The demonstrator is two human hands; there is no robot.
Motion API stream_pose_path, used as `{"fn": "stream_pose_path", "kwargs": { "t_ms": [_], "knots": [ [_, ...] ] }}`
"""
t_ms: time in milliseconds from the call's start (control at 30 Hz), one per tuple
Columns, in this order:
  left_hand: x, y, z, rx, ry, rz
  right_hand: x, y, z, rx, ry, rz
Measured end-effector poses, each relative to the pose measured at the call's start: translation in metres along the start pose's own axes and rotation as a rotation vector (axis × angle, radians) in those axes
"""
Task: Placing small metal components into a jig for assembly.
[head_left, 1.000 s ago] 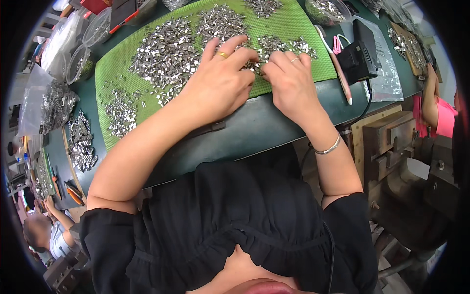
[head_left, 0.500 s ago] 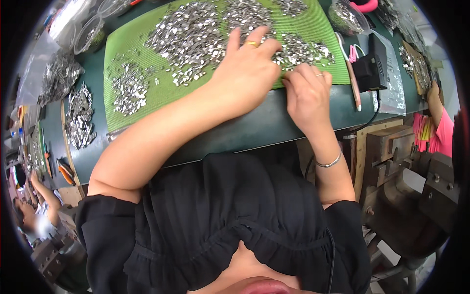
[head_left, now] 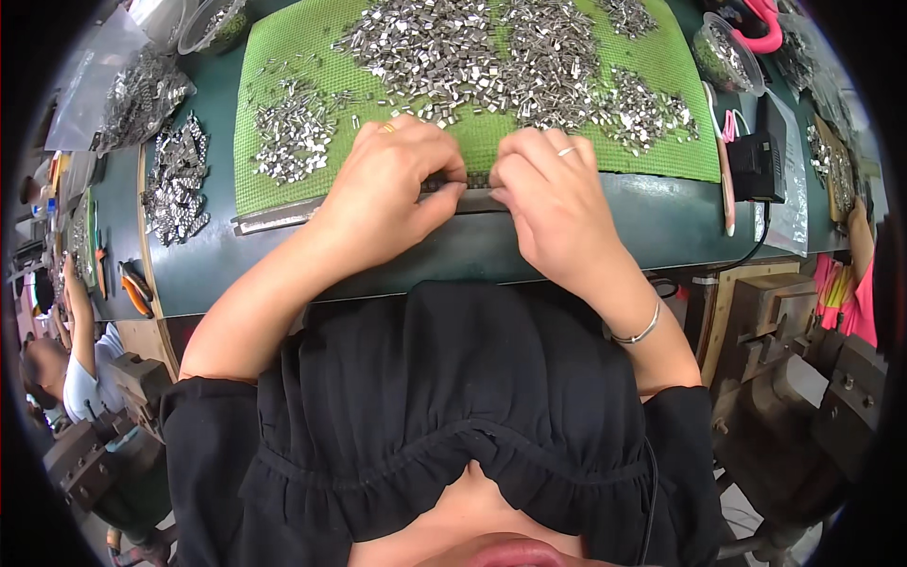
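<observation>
My left hand (head_left: 392, 184) and my right hand (head_left: 553, 194) are close together at the near edge of a green textured mat (head_left: 354, 151). Both have curled fingers with thumb and fingertips drawn together over a long, thin metal bar (head_left: 283, 219) along that edge. Whatever they pinch is too small and covered to name. Just beyond the fingers lie a large pile of small silvery metal pieces (head_left: 420, 52) and a second pile (head_left: 548, 66). Smaller heaps of the same pieces spread at the left (head_left: 293, 132) and right (head_left: 642, 109).
Linked metal strips (head_left: 178, 180) and orange-handled pliers (head_left: 137, 288) lie on the dark green table (head_left: 378, 255) at left. Plastic tubs stand behind, one tub (head_left: 727, 57) at right beside a black adapter (head_left: 759, 165) with a cable. Co-workers' arms show at both sides.
My left hand has drawn back from the piles to the mat's near edge. My right hand has shifted left, beside it. The view has moved, and more of the metal bar shows.
</observation>
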State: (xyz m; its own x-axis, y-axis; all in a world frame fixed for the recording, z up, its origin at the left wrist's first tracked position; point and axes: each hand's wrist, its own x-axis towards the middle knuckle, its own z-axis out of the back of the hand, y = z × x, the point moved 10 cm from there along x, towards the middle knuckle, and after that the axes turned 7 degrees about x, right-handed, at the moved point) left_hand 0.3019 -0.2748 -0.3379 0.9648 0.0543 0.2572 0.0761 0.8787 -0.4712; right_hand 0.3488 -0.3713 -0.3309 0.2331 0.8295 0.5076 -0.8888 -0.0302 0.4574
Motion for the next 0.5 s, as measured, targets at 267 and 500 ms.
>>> {"fn": "stream_pose_path", "kwargs": {
  "t_ms": [267,500],
  "knots": [
    [-0.009,-0.028,0.008,0.255,-0.059,-0.262,0.016,0.009,-0.017,-0.229,0.190,-0.059],
    [0.000,-0.011,0.016,0.030,-0.029,-0.089,0.012,-0.023,-0.015,0.035,0.247,-0.236]
  ]
}}
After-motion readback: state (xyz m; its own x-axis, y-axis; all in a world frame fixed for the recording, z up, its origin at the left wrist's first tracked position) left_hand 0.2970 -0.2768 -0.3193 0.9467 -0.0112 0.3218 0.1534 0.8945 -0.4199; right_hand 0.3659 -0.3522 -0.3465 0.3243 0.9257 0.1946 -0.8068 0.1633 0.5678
